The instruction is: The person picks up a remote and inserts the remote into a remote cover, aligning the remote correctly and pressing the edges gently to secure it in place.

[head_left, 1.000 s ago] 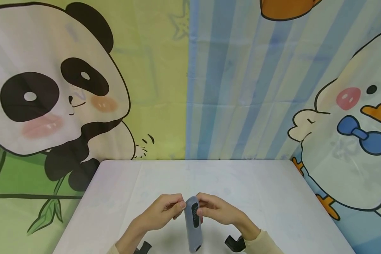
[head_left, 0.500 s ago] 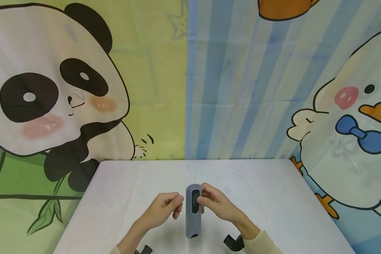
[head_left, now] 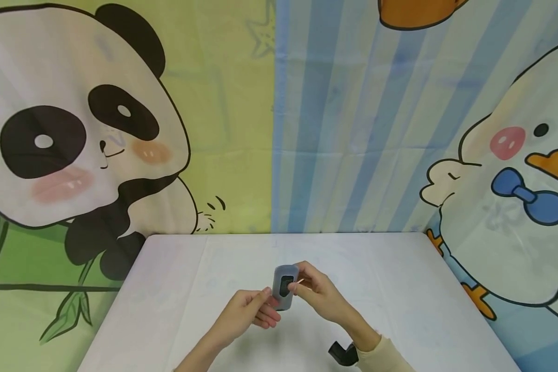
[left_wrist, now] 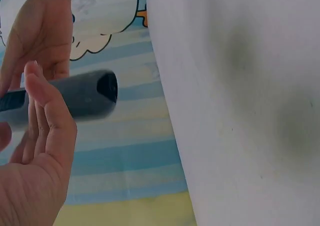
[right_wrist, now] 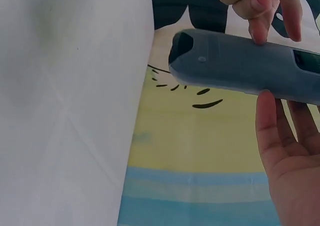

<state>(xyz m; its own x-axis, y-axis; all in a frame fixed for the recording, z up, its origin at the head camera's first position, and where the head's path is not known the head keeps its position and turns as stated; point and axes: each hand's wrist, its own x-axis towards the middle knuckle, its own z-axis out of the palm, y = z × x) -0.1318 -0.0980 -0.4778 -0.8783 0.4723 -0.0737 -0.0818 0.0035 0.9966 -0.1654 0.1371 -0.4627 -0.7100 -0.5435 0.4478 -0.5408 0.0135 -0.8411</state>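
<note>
In the head view, a grey-blue, elongated handheld device (head_left: 283,299) with a black panel on its face is held above the table, tilted so that it looks short. My right hand (head_left: 323,294) grips its right edge, thumb on the front side and fingers at the back. My left hand (head_left: 248,312) is at its lower left side, fingers fairly straight, fingertips at the edge. The left wrist view shows the device (left_wrist: 85,95) behind the left fingers, its black end pointing right. The right wrist view shows the device's black end (right_wrist: 181,48) and a small round dot near it.
A white table (head_left: 204,268) lies under the hands. A black angular piece (head_left: 343,354) is by the right sleeve (head_left: 385,356). Behind the table hangs a printed cloth (head_left: 344,129) with a panda and a white bird.
The device rose a little and tilted, so its long face looks foreshortened now. My left hand first drew off its top, then came back at its lower side with fingers more spread.
</note>
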